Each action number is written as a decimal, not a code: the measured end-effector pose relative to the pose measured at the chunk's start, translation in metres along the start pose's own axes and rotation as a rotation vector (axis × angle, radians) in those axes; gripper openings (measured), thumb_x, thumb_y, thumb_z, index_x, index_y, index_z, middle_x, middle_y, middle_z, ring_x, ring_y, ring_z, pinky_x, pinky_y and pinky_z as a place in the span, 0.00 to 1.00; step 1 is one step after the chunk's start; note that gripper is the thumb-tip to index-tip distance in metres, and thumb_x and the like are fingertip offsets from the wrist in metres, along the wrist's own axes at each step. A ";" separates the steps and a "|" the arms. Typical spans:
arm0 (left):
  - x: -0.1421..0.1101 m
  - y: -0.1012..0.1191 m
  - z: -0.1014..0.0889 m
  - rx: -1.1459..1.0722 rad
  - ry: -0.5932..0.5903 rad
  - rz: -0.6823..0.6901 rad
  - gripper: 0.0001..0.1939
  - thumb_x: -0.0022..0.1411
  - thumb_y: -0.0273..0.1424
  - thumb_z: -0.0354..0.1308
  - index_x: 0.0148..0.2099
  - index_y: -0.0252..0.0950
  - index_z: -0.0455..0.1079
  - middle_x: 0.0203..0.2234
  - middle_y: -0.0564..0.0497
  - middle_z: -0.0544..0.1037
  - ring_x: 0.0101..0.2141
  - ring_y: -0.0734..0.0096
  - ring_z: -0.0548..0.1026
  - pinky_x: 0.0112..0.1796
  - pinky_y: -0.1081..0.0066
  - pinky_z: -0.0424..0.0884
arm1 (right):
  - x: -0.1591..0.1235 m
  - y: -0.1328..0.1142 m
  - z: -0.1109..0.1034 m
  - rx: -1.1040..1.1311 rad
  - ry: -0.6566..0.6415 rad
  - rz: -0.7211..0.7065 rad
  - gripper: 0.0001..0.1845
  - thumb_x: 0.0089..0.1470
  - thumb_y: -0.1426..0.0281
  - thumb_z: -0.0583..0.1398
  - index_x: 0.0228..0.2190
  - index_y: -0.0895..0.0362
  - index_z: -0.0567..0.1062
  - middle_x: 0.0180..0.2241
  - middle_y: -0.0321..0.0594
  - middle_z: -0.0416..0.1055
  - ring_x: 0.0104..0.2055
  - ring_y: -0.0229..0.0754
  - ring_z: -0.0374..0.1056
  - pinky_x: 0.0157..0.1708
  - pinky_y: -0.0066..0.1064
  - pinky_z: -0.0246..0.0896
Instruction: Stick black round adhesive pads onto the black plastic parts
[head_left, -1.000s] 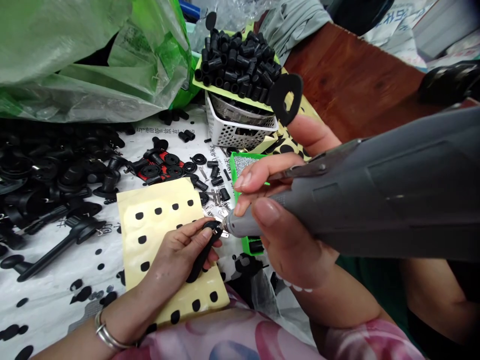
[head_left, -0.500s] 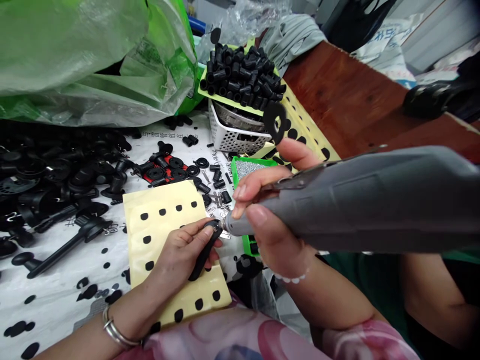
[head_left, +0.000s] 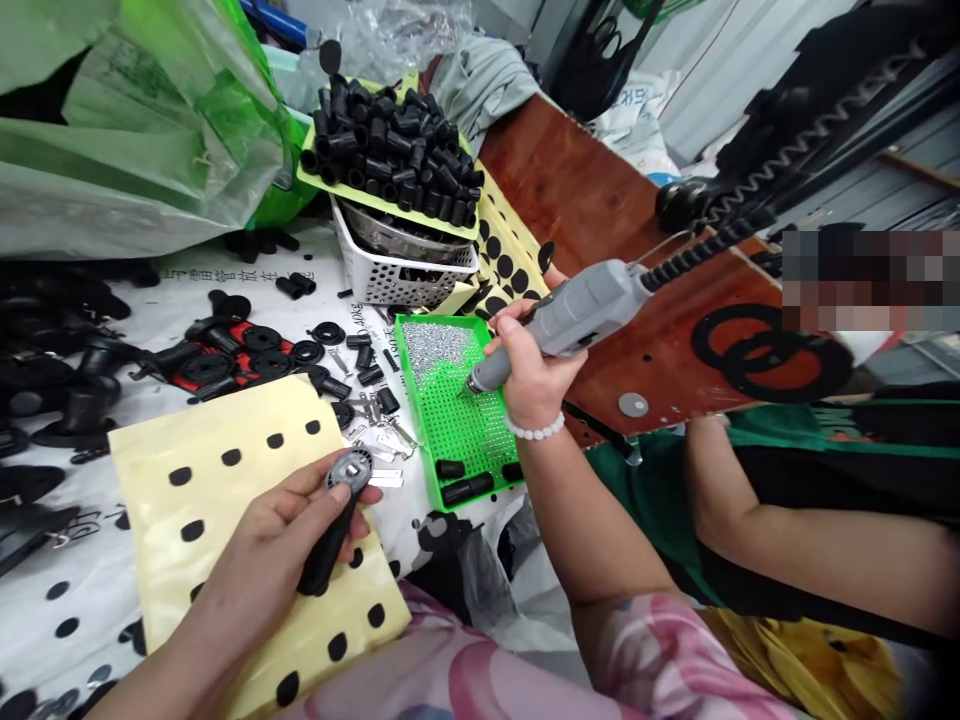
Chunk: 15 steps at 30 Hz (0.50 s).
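Your left fingers (head_left: 321, 518) are pinching the black handle (head_left: 322, 560) above the right edge of the yellow sheet (head_left: 154, 510), while your right fingers (head_left: 517, 345) are gripping the grey screwdriver (head_left: 581, 310) over the open middle of the green tray (head_left: 446, 412).

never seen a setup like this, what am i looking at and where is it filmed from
No robot here: a person works barehanded, seen from a camera worn on that person's head. The left hand holds a black part with a round end, above a yellow sheet dotted with black pads. The right hand grips a grey power tool, its tip over a green tray that holds small silvery pieces. Farther back are a white basket and a pile of black tubes.
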<state>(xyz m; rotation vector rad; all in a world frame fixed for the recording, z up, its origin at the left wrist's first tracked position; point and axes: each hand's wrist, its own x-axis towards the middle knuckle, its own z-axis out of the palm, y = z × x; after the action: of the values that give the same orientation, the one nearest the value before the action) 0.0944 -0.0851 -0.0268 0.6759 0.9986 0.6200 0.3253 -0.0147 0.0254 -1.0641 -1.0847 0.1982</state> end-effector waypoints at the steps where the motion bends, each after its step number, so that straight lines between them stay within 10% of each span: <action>1: 0.000 0.000 0.000 -0.002 0.009 -0.005 0.28 0.52 0.39 0.66 0.53 0.32 0.67 0.25 0.50 0.78 0.22 0.74 0.71 0.22 0.78 0.69 | 0.001 0.002 0.000 -0.012 -0.001 -0.006 0.33 0.42 0.68 0.61 0.52 0.49 0.61 0.26 0.31 0.66 0.19 0.35 0.62 0.18 0.30 0.61; 15: 0.001 -0.001 0.002 0.012 0.080 -0.027 0.28 0.48 0.37 0.68 0.51 0.37 0.69 0.32 0.47 0.81 0.24 0.72 0.74 0.23 0.76 0.72 | 0.010 0.015 -0.010 -0.050 0.020 -0.014 0.36 0.42 0.67 0.63 0.54 0.50 0.61 0.28 0.33 0.70 0.18 0.34 0.63 0.18 0.29 0.64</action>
<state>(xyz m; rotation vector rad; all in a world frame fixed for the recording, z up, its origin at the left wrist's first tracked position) 0.0965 -0.0853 -0.0273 0.6513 1.0843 0.6215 0.3436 -0.0074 0.0188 -1.1007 -1.0832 0.1499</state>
